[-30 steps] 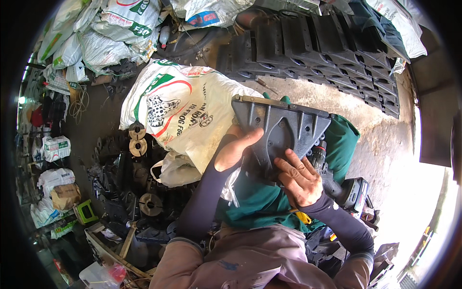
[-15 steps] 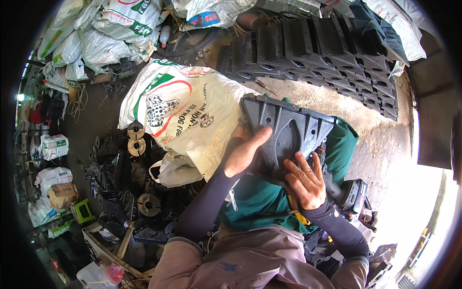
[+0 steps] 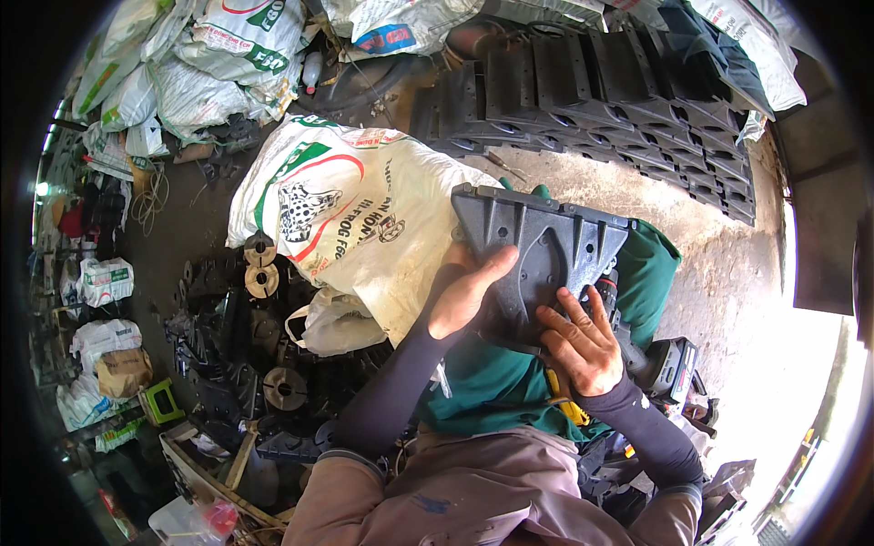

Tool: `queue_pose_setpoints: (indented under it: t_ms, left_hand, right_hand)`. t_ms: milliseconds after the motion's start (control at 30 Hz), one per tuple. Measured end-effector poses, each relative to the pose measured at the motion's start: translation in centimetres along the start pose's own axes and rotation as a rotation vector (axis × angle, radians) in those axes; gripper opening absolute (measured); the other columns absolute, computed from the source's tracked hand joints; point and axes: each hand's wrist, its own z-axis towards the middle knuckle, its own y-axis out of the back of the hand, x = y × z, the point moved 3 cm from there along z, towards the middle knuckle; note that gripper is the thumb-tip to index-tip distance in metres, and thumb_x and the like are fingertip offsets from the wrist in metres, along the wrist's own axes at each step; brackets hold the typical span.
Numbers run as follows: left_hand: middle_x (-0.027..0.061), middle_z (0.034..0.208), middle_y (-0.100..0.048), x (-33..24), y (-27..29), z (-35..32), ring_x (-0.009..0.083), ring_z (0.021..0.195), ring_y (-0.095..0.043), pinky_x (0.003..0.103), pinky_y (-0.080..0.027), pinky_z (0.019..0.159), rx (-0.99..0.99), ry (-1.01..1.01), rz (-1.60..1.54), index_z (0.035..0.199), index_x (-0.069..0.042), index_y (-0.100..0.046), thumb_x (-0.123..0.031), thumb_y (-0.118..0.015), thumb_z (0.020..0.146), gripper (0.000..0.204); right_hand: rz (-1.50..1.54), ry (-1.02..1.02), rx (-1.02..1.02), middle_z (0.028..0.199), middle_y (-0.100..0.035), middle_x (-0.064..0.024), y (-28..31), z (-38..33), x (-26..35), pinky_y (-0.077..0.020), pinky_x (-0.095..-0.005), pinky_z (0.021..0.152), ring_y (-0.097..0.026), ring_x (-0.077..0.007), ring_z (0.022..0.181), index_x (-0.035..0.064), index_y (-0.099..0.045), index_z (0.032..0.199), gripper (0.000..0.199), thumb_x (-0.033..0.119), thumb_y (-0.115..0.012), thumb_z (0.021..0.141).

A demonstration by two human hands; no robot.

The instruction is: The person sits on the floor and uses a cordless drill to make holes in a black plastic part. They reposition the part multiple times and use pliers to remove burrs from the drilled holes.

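A dark grey molded plastic bracket (image 3: 543, 264), ribbed and roughly wedge-shaped with a wide flanged far edge, is held over my lap. My left hand (image 3: 469, 296) grips its left side, thumb pressed on the face and the other fingers hidden underneath. Across the lower right of the face lie the outstretched fingers of my right hand (image 3: 583, 346); its thumb is mostly hidden. Right beside that hand is a cordless drill (image 3: 669, 369), partly covered by the bracket and hand. A yellow-handled tool (image 3: 569, 407) shows under my right wrist.
Similar dark parts stand in stacked rows (image 3: 628, 109) at the far right. A large white woven sack (image 3: 364, 209) lies left of the bracket. Several round slotted discs (image 3: 284, 389) sit among black parts at the left. A wooden-edged crate (image 3: 196, 464) stands at the lower left.
The bracket has shifted slightly to the left and tipped a little, with both hands staying on it. Otherwise the scene looks the same.
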Motion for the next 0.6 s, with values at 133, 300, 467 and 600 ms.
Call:
queue_pose_setpoints:
  t_ms: [133, 300, 467, 600]
  left_hand:
    - [0.0079, 0.114, -0.062, -0.3, -0.3, 0.1, 0.0143, 0.102, -0.059, 0.029, -0.046, 0.090, -0.024, -0.027, 0.035, 0.125, 0.000, -0.050, -0.013, -0.066, 0.089, 0.042]
    - [0.0075, 0.114, -0.061, -0.3, -0.7, -0.1, 0.0147, 0.102, -0.059, 0.029, -0.047, 0.089, -0.088, -0.013, 0.012, 0.125, -0.001, -0.050, -0.013, -0.067, 0.087, 0.043]
    - [0.0099, 0.115, -0.061, -0.6, -1.9, -1.0, 0.0167, 0.105, -0.058, 0.030, -0.046, 0.091, -0.090, -0.121, 0.019, 0.126, 0.001, -0.051, -0.011, -0.065, 0.087, 0.044]
    - [0.0107, 0.124, -0.056, -0.8, -3.7, -2.0, 0.0215, 0.111, -0.056, 0.034, -0.043, 0.097, 0.004, -0.329, 0.042, 0.133, 0.000, -0.043, -0.006, -0.062, 0.084, 0.053]
  right_hand:
    - [0.007, 0.025, -0.036, 0.108, -0.066, -0.0132, 0.2, -0.1, -0.2, -0.0402, -0.0613, 0.099, -0.056, -0.0358, 0.119, 0.0038, -0.061, 0.084, 0.022, 0.006, -0.070, 0.064]
    - [0.033, 0.005, 0.047, 0.108, -0.066, -0.0139, 0.0, -0.5, -0.7, -0.0399, -0.0593, 0.100, -0.055, -0.0360, 0.120, 0.0025, -0.061, 0.085, 0.020, 0.007, -0.070, 0.067]
    - [0.220, -0.135, -0.249, 0.124, -0.057, -0.0193, 2.0, -1.2, -1.7, -0.0414, -0.0506, 0.101, -0.054, -0.0382, 0.119, -0.0011, -0.058, 0.109, 0.034, 0.012, -0.068, 0.079]
    - [0.947, -0.868, -0.640, 0.136, -0.048, -0.0169, 1.0, -0.9, -6.2, -0.0442, -0.0393, 0.096, -0.055, -0.0289, 0.116, 0.0011, -0.037, 0.140, 0.061, 0.044, -0.046, 0.098]
